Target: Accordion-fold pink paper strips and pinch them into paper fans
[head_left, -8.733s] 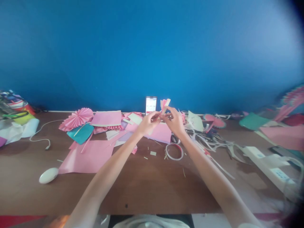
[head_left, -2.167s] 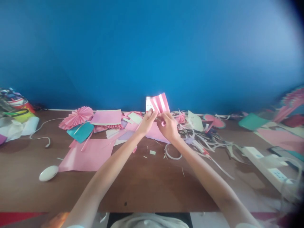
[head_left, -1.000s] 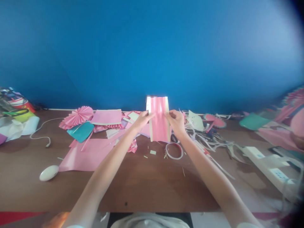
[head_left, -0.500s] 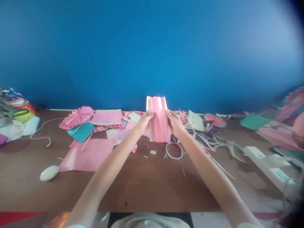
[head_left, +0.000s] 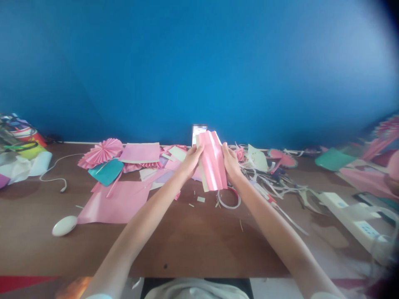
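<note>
A creased pink sheet of paper (head_left: 213,162) with a pale strip along its left edge is held up above the table, tilted a little. My left hand (head_left: 191,161) pinches its left side, thumb in front. At its right side my right hand (head_left: 231,160) has its fingers pressed round the edge. Behind the sheet's top, a phone (head_left: 198,132) with a lit screen stands against the blue wall, partly covered. Below the sheet lie a white ring of tape (head_left: 229,205) and small paper scraps (head_left: 201,199).
Left on the brown table (head_left: 187,249) are a pink pleated fan (head_left: 107,152), a teal piece (head_left: 106,172), a large pink sheet (head_left: 115,203) and a white mouse (head_left: 64,226). Right: tangled white strips (head_left: 271,187) and a power strip (head_left: 352,220).
The pink sheet has turned so its lower end points further right, and it has come slightly lower. My right hand has shifted a little right. More of the phone shows.
</note>
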